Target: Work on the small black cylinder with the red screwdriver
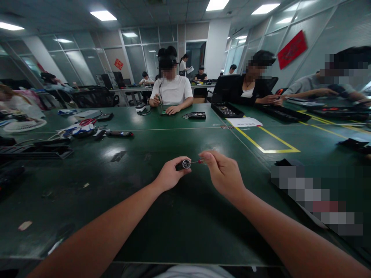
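Right now, both hands work close together over the bare green table (162, 235), near its middle, the clock being read with the held parts at its centre and twelve straight ahead. The left hand (171, 175) grips a short black cylinder (186, 164), thumb below and fingers over the top, so that its round, silver-rimmed end looks back roughly toward six o'clock. Its long axis is strongly foreshortened, running away from the wearer and leaning toward ten (the far end is hidden by the hand).

The right hand (225, 170), at three o'clock, pinches what looks like a small screwdriver (199, 161) between thumb and curled fingers. A red part shows by the fingertips, and the thin shaft points toward nine, straight at the side of the cylinder's rim. That is the relation that matters: the shaft lies crosswise to the cylinder and meets it from the right, with the left hand nearer the cylinder and the right hand just beside it. Whether the tip touches or stops barely short, I cannot tell.

Farther off, a dark pen-like tool (119, 134) lies at ten, a white sheet (244, 122) at two, and a co-worker in a white shirt (175, 92) sits near twelve.
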Tool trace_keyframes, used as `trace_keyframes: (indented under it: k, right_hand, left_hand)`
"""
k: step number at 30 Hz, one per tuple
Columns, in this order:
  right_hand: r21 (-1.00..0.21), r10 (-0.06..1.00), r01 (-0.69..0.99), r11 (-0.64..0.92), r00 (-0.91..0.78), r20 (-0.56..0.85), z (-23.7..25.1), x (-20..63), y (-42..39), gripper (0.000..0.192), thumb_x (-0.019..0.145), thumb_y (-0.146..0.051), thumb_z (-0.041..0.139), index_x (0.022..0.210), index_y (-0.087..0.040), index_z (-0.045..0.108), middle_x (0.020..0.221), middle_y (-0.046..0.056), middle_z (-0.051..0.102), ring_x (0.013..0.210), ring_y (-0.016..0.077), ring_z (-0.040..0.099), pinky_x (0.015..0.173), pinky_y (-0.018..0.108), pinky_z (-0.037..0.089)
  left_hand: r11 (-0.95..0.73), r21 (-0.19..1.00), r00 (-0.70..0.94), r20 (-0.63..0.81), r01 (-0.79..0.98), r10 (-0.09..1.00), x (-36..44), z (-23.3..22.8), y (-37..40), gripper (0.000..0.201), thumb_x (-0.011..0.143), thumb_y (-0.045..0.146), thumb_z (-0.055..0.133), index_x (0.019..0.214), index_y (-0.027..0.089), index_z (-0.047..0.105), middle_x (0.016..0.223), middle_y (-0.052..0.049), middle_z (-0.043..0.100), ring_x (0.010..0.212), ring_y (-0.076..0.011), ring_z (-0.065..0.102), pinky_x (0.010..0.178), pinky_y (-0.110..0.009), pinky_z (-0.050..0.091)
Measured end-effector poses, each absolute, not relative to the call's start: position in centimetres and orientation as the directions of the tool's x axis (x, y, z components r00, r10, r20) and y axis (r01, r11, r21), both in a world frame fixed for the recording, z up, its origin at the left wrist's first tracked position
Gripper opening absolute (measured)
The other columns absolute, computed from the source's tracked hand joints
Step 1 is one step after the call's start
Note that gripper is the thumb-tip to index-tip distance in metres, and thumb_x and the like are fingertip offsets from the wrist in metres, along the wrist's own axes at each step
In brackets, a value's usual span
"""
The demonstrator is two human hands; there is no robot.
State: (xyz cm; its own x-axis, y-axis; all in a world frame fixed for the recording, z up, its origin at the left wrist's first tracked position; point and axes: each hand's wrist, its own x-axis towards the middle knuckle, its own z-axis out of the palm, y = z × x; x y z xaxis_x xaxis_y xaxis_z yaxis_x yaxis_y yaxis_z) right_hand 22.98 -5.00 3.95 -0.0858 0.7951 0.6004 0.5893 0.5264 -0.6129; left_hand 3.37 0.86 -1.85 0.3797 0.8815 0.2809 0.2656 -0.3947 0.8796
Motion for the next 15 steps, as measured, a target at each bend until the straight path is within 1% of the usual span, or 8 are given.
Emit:
trace_keyframes:
  k: [2,4,6,8,12,14,15]
  right_hand:
    - [-0.604,0.791,0.594,0.531,-0.092,0.605,4.0,22.9,-5.1,0.028,0.102,-0.036,0.044,0.105,-0.021,0.068,0.082,0.003,0.073,0.071,0.0191,0.067,0.066,0.032,0.048]
    - [-0.596,0.780,0.597,0.538,-0.085,0.620,3.8,22.8,-5.0,0.026,0.101,-0.032,0.046,0.113,-0.020,0.065,0.089,0.006,0.074,0.077,0.0208,0.069,0.071,0.033,0.050]
    - [-0.595,0.770,0.591,0.545,-0.071,0.634,3.5,22.7,-4.9,0.024,0.100,-0.031,0.047,0.115,-0.020,0.062,0.097,0.008,0.074,0.085,0.0221,0.069,0.076,0.035,0.050]
    - [-0.617,0.778,0.574,0.538,-0.056,0.626,3.2,22.7,-4.7,0.023,0.101,-0.032,0.046,0.114,-0.020,0.061,0.099,0.008,0.073,0.086,0.0219,0.068,0.076,0.036,0.050]
    - [-0.719,0.825,0.500,0.482,0.016,0.565,2.7,22.7,-4.2,0.024,0.103,-0.037,0.042,0.107,-0.021,0.059,0.083,0.003,0.069,0.074,0.0185,0.065,0.070,0.033,0.048]
    - [-0.790,0.847,0.425,0.441,0.094,0.523,2.4,22.8,-3.6,0.026,0.103,-0.040,0.041,0.101,-0.022,0.058,0.076,0.001,0.065,0.070,0.0179,0.062,0.068,0.033,0.049]
    - [-0.835,0.862,0.362,0.415,0.137,0.488,2.3,22.9,-3.3,0.027,0.102,-0.043,0.041,0.098,-0.022,0.058,0.073,0.001,0.064,0.068,0.0178,0.061,0.067,0.033,0.049]
  left_hand:
    - [-0.393,0.881,0.380,0.280,0.262,0.881,3.4,-1.9,0.9,0.033,0.082,0.021,0.075,0.114,0.021,0.069,0.115,-0.005,0.070,0.109,-0.0235,0.064,0.103,-0.039,0.044]
    - [-0.390,0.885,0.367,0.286,0.253,0.885,3.3,-1.9,0.9,0.033,0.081,0.020,0.075,0.114,0.021,0.069,0.115,-0.005,0.070,0.109,-0.0236,0.064,0.103,-0.040,0.044]
    - [-0.388,0.888,0.359,0.287,0.249,0.888,3.4,-1.9,1.0,0.033,0.081,0.020,0.075,0.114,0.020,0.068,0.114,-0.005,0.070,0.109,-0.0233,0.064,0.103,-0.040,0.044]
    - [-0.392,0.885,0.354,0.292,0.251,0.888,3.4,-1.8,0.9,0.033,0.082,0.019,0.074,0.114,0.020,0.068,0.115,-0.005,0.070,0.110,-0.0230,0.064,0.103,-0.039,0.044]
    - [-0.432,0.845,0.355,0.317,0.316,0.879,3.4,-1.3,0.5,0.034,0.083,0.019,0.074,0.116,0.023,0.069,0.116,-0.004,0.070,0.111,-0.0232,0.064,0.104,-0.040,0.044]
    - [-0.472,0.800,0.372,0.338,0.371,0.865,3.3,-0.9,0.3,0.034,0.082,0.019,0.074,0.116,0.024,0.069,0.117,-0.004,0.070,0.111,-0.0237,0.063,0.103,-0.040,0.044]
    - [-0.491,0.778,0.386,0.345,0.392,0.855,3.2,-0.7,0.2,0.034,0.082,0.019,0.075,0.116,0.025,0.070,0.116,-0.004,0.070,0.111,-0.0239,0.063,0.103,-0.040,0.045]
